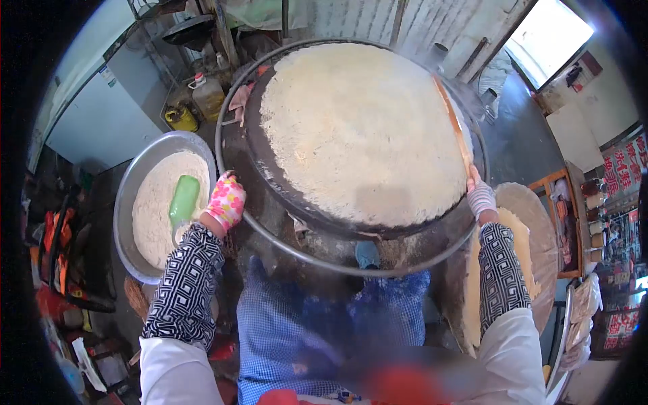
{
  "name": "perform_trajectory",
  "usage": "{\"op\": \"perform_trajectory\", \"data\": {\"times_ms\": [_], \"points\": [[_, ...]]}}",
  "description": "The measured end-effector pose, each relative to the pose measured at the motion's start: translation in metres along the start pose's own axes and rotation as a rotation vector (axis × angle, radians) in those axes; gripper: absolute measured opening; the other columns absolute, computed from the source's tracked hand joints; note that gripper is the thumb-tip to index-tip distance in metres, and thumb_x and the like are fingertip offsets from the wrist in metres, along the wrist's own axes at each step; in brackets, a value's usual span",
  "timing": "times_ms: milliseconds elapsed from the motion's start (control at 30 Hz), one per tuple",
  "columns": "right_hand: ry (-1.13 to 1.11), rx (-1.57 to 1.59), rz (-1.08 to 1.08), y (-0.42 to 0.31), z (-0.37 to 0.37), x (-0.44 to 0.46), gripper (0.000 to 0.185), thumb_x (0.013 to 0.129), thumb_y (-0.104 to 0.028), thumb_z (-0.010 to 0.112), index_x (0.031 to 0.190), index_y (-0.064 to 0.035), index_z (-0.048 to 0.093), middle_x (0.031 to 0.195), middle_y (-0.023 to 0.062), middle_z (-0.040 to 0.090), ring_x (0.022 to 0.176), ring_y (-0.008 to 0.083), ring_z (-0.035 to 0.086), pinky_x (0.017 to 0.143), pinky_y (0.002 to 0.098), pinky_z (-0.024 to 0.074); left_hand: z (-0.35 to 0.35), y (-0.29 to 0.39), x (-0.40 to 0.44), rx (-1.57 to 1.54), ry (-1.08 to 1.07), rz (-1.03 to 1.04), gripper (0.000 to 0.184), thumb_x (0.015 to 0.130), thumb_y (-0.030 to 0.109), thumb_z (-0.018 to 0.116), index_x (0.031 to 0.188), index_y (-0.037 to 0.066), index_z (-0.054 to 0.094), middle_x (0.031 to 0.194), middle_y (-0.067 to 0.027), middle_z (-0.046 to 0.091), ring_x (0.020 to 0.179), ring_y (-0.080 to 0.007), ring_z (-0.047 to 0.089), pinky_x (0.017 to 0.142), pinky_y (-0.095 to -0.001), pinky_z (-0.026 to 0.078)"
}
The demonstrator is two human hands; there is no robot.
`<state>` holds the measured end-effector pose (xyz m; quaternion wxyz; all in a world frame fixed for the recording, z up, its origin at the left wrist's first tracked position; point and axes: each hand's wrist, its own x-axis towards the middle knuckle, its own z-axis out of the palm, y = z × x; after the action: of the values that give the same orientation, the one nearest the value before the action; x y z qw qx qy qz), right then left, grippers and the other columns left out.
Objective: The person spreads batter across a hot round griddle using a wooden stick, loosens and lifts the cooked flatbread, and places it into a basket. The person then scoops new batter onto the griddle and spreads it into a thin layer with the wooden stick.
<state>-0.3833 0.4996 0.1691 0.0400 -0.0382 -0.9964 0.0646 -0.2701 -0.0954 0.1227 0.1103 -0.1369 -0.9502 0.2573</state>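
A large round griddle (260, 158) carries a wide, thin layer of pale batter (358, 128) that covers most of its top. My right hand (480, 196), in a striped glove, is closed on the near end of a long wooden scraper (451, 118), which lies along the right edge of the batter. My left hand (227, 201), in a flowered glove, is closed at the metal ring (297, 258) round the griddle, on its left side. Left of that hand, a green scoop (184, 199) rests in the batter inside a metal basin (126, 223).
Flat finished sheets (516, 250) lie on a round board (545, 270) at the right, under my right forearm. An oil jug (208, 98) and a yellow container (181, 118) stand at the back left. A wooden cabinet (574, 229) is at the far right.
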Motion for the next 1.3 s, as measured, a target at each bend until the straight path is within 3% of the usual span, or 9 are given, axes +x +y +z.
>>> {"op": "perform_trajectory", "data": {"times_ms": [300,467,533,633,733,833,900,1100,1300], "points": [[0.082,0.382,-0.045,0.032,0.033,0.009,0.041,0.090,-0.025,0.046,0.131,-0.0210,0.045,0.106,0.0237,0.060,0.099,0.0367,0.058,0.087,0.0369,0.0448,0.045,-0.043,0.032,0.134,-0.190,0.161,0.013,0.074,0.009,0.052,0.075,0.010,0.065,0.072,-0.0074,0.060,0.080,-0.0216,0.059,0.092,-0.0357,0.040],[-0.038,0.593,-0.079,0.020,0.014,-0.152,0.042,0.091,-0.009,0.044,0.133,-0.0113,0.044,0.108,0.0044,0.058,0.087,0.0112,0.050,0.079,0.0244,0.0436,0.072,-0.041,0.032,0.214,-0.024,0.165,0.013,0.076,0.013,0.053,0.072,0.012,0.065,0.068,-0.0062,0.061,0.079,-0.0213,0.059,0.088,-0.0361,0.041],[-0.037,0.549,-0.111,0.000,-0.005,-0.221,0.044,0.090,-0.008,0.045,0.134,-0.0123,0.043,0.117,0.0093,0.057,0.095,0.0159,0.054,0.083,0.0264,0.0431,0.083,-0.039,0.034,0.213,-0.052,0.072,0.013,0.075,0.014,0.054,0.075,0.013,0.067,0.069,-0.0058,0.061,0.080,-0.0214,0.059,0.088,-0.0354,0.040],[-0.168,0.431,-0.048,-0.030,-0.039,-0.294,0.039,0.090,-0.016,0.050,0.128,-0.0079,0.050,0.094,0.0084,0.064,0.070,0.0170,0.059,0.068,0.0300,0.0482,0.064,-0.036,0.030,0.183,-0.108,0.139,0.014,0.075,0.014,0.054,0.074,0.013,0.068,0.071,-0.0052,0.063,0.081,-0.0218,0.060,0.087,-0.0353,0.040],[-0.382,1.008,0.321,-0.054,-0.077,-0.314,0.048,0.089,-0.019,0.053,0.134,-0.0072,0.040,0.080,0.0034,0.058,0.054,0.0094,0.052,0.049,0.0262,0.0445,0.058,-0.033,0.027,0.131,-0.170,0.167,0.015,0.074,0.014,0.054,0.072,0.014,0.069,0.075,-0.0045,0.065,0.084,-0.0219,0.060,0.090,-0.0352,0.038],[-0.254,0.926,0.461,-0.051,-0.079,-0.285,0.057,0.086,-0.019,0.058,0.137,-0.0088,0.034,0.076,0.0078,0.058,0.057,0.0119,0.054,0.050,0.0297,0.0458,0.022,-0.027,0.016,0.126,-0.160,0.177,0.015,0.075,0.015,0.054,0.073,0.014,0.069,0.076,-0.0050,0.066,0.087,-0.0222,0.060,0.091,-0.0341,0.038],[0.130,0.331,-0.131,-0.015,-0.037,-0.248,0.058,0.084,-0.012,0.056,0.137,-0.0130,0.034,0.077,0.0141,0.058,0.065,0.0211,0.059,0.058,0.0375,0.0485,0.019,-0.024,0.015,0.157,-0.242,0.177,0.016,0.076,0.016,0.053,0.075,0.014,0.070,0.077,-0.0056,0.067,0.088,-0.0221,0.060,0.091,-0.0354,0.037],[-0.016,-0.377,-0.149,-0.063,-0.028,-0.210,0.059,0.077,-0.004,0.051,0.134,-0.0159,0.039,0.080,0.0157,0.054,0.070,0.0316,0.060,0.063,0.0435,0.0492,0.032,-0.027,0.018,0.107,-0.318,0.167,0.017,0.074,0.018,0.053,0.073,0.013,0.068,0.079,-0.0077,0.066,0.091,-0.0257,0.058,0.096,-0.0397,0.035],[-0.214,-0.319,-0.220,-0.087,-0.047,-0.305,0.059,0.074,-0.007,0.055,0.131,-0.0145,0.040,0.075,0.0113,0.055,0.060,0.0307,0.060,0.053,0.0424,0.0484,0.019,-0.018,0.014,0.093,-0.316,0.134,0.018,0.077,0.019,0.054,0.078,0.013,0.071,0.081,-0.0059,0.067,0.089,-0.0209,0.061,0.090,-0.0371,0.037]]}}
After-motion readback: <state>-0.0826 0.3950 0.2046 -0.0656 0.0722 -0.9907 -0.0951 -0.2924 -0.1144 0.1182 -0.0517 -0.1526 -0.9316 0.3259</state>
